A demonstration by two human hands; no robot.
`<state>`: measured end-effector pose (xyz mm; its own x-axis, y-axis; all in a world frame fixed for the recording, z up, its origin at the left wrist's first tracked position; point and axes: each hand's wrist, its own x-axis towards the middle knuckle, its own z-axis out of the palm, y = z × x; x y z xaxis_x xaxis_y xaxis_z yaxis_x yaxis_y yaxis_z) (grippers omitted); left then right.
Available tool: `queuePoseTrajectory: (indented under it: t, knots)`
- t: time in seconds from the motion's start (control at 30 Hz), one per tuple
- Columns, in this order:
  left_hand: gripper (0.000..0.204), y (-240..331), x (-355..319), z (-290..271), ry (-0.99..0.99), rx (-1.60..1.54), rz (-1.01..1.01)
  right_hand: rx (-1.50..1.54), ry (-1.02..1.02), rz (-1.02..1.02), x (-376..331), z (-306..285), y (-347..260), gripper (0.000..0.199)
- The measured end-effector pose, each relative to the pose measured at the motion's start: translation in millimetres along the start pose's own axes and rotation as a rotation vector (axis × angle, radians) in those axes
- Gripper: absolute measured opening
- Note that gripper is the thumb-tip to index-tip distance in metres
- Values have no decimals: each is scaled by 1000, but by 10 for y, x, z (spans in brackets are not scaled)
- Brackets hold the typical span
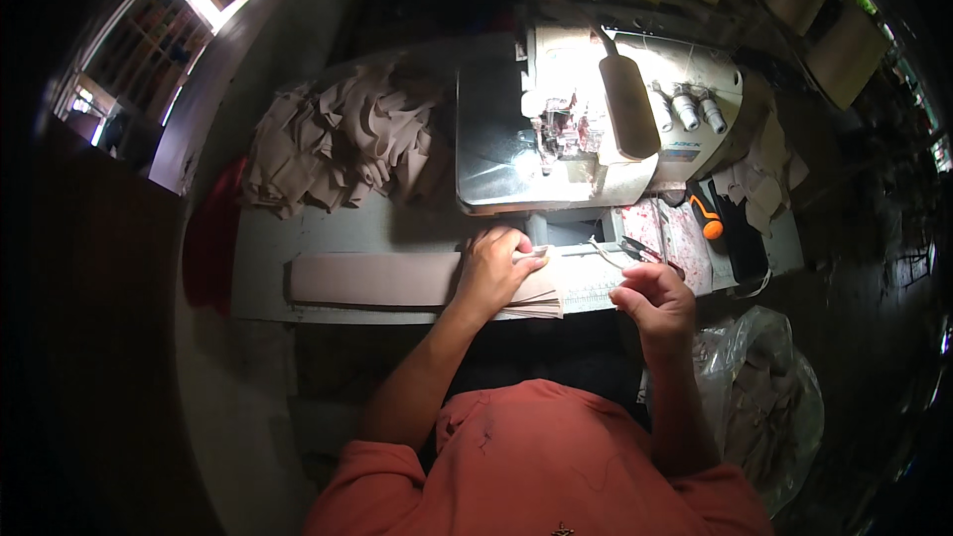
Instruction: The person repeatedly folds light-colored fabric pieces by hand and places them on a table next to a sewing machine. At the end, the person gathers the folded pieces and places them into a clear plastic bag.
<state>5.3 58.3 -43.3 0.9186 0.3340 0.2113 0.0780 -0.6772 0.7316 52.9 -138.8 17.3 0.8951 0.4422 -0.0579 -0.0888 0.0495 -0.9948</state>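
Note:
A stack of long beige fabric strips [377, 279] lies along the table's front edge. My left hand [493, 266] rests on its right end, fingers bent, thumb and fingertips closed on the top strip's corner. To the right, my right hand [657, 300] hovers over the table edge with its fingers curled and thumb near the fingertips. What it holds, if anything, is too small to make out. Just beyond its fingers are dark-handled thread snips [643, 250] and a thin pale cord-like piece [603, 252]. Ruler-like markings [588, 290] show between my hands.
A lit white sewing machine [586, 124] with a grey plate [491, 149] stands behind my hands. Crumpled beige fabric pieces [342, 139] are heaped at the left. An orange-handled tool [711, 226] lies right, above a clear plastic bag [759, 387] of scraps. Thread cones [844, 55] stand far right.

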Motion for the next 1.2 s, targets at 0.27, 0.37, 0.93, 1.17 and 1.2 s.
queuePoseTrajectory:
  t: [0.27,0.37,0.93,1.17,1.2]
  knots:
    - [16,-20,-14,-17,-4,-197,-21,-295,-164,-24,317,118,387,16]
    - [14,-22,-31,-14,77,-201,104,-404,-186,-104,364,202,392,19]
    - [26,82,-861,-422,-409,-1091,-88,-151,-339,7,213,665,30,16]
    - [48,-873,-880,-1402,960,-1584,-222,352,-278,201,266,632,5,4]
    - [48,-844,-837,-1488,1009,-1512,-239,369,-333,212,304,549,105,4]
